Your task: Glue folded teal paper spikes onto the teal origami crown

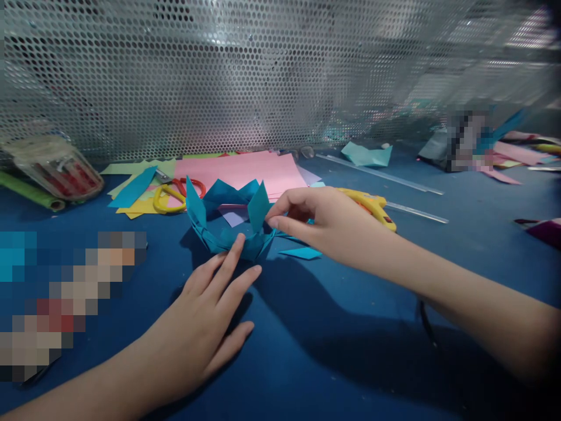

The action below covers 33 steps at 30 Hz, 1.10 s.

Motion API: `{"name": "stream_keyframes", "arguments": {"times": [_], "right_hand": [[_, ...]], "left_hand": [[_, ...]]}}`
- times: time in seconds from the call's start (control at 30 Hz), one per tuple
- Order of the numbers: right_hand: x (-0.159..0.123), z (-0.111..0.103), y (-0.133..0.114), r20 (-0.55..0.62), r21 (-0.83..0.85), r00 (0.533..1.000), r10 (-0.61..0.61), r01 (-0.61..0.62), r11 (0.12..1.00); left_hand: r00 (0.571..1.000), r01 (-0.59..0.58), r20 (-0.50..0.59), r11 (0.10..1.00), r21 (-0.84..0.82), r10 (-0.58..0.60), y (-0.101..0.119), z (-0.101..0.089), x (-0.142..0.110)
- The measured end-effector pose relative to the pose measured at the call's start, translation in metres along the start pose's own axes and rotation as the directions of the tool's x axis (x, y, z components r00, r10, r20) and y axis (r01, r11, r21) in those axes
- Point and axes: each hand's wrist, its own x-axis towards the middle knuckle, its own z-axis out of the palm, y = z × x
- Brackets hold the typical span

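Note:
A ring of folded blue paper with pointed tips, like a small paper crown [198, 211], stands on the blue table. My left hand [214, 298] reaches in from the lower left, fingers spread, with a fingertip touching the crown's near rim. On the crown's right side, my right hand [307, 215] pinches the folded paper between thumb and forefinger. A loose blue paper piece [302, 252] lies just below that hand. The far inside of the ring is partly hidden by its front points.
Behind the crown lie pink paper sheets [245, 166], scissors with yellow and red handles [170, 199] and green paper. A yellow tool [379, 210] and clear sticks [416, 211] are right. A jar [56, 166] stands left, against a perforated metal panel [245, 76].

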Motion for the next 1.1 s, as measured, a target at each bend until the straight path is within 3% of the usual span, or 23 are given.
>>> {"name": "stream_keyframes", "arguments": {"times": [0.57,0.73,1.1], "right_hand": [[-0.001,0.007,-0.003,0.009,0.146,1.000,-0.010,0.009,0.989],[0.000,0.010,0.003,-0.029,0.240,0.999,-0.025,0.032,0.970],[0.000,0.012,0.002,-0.053,0.238,0.998,-0.030,0.042,0.970]], "left_hand": [[0.982,0.150,-0.102,0.986,-0.068,-0.157,-0.003,-0.004,0.005],[0.982,0.150,-0.105,0.987,-0.057,-0.155,-0.002,-0.005,0.006],[0.977,0.150,-0.152,0.989,-0.008,-0.149,-0.006,-0.003,0.005]]}}
